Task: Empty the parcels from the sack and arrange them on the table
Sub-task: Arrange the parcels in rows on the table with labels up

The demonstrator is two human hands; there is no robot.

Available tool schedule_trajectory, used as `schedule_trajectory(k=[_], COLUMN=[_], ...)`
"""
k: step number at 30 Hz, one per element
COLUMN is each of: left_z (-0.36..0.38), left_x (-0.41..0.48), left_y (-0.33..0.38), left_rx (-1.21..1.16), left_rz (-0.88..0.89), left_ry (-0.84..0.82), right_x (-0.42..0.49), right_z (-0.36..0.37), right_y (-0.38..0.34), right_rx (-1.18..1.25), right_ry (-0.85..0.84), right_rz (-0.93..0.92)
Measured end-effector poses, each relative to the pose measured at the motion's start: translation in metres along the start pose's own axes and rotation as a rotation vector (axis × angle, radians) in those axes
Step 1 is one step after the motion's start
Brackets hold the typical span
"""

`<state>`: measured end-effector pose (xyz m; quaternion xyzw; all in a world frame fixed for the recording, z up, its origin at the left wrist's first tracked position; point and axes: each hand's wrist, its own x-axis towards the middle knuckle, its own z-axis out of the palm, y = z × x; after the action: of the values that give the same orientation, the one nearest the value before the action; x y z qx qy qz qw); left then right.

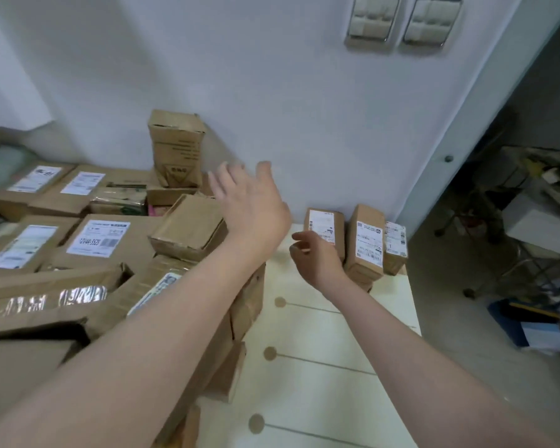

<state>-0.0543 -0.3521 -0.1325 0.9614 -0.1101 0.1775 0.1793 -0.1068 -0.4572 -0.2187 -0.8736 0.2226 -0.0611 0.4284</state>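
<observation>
The left hand (249, 202) hangs with fingers spread, gripping nothing, over a tilted cardboard parcel (188, 227) that rests on the pile of labelled parcels (101, 237) covering the left side of the pale tabletop (320, 350). The right hand (317, 253), fingers loosely curled and empty, sits just in front of the first upright parcel (324, 226) in a row of three against the wall (304, 108); contact cannot be told. The parcels look closed, their contents hidden, and a taller carton (175, 147) stands upright at the back.
</observation>
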Motion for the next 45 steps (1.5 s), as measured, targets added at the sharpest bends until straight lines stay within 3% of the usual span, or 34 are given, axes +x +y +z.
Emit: schedule_trajectory(k=[4,6,8,10,12,16,23,27,32,36,45], left_z=[-0.033,-0.044,-0.053,-0.064,-0.071,-0.064,0.030,0.075,0.130,0.163,0.213], left_x=[0.009,0.004,-0.001,-0.003,-0.003,-0.013,-0.076,-0.092,-0.091,-0.085,-0.071], left_y=[-0.046,-0.059,-0.059,-0.045,-0.022,0.025,0.083,0.115,0.124,0.100,0.067], left_rx=[0.182,0.148,0.160,0.169,0.011,-0.578,-0.873,-0.928,-0.661,-0.494,-0.271], left_rz=[-0.404,-0.467,-0.397,-0.258,-0.110,-0.035,-0.052,-0.066,-0.127,-0.104,-0.036], left_ry=[-0.388,-0.554,-0.565,-0.474,-0.456,-0.758,-1.040,-0.948,-0.748,-0.738,-0.711], right_x=[-0.021,-0.027,-0.032,-0.035,-0.042,-0.065,-0.106,-0.113,-0.087,-0.058,0.018], right_z=[0.007,0.005,0.000,-0.011,-0.026,-0.059,-0.114,-0.123,-0.121,-0.113,-0.084], right_y=[-0.021,-0.023,-0.019,-0.014,-0.006,0.025,0.131,0.169,0.204,0.234,0.257], right_rx=[0.044,0.090,0.188,0.308,0.459,0.865,0.977,1.000,1.116,0.928,0.853], right_ry=[-0.034,-0.047,-0.039,-0.021,-0.098,-0.251,-0.217,-0.035,0.386,0.418,0.484], right_rz=[-0.022,-0.002,0.029,0.040,0.039,0.135,0.393,0.533,0.750,0.883,0.884])
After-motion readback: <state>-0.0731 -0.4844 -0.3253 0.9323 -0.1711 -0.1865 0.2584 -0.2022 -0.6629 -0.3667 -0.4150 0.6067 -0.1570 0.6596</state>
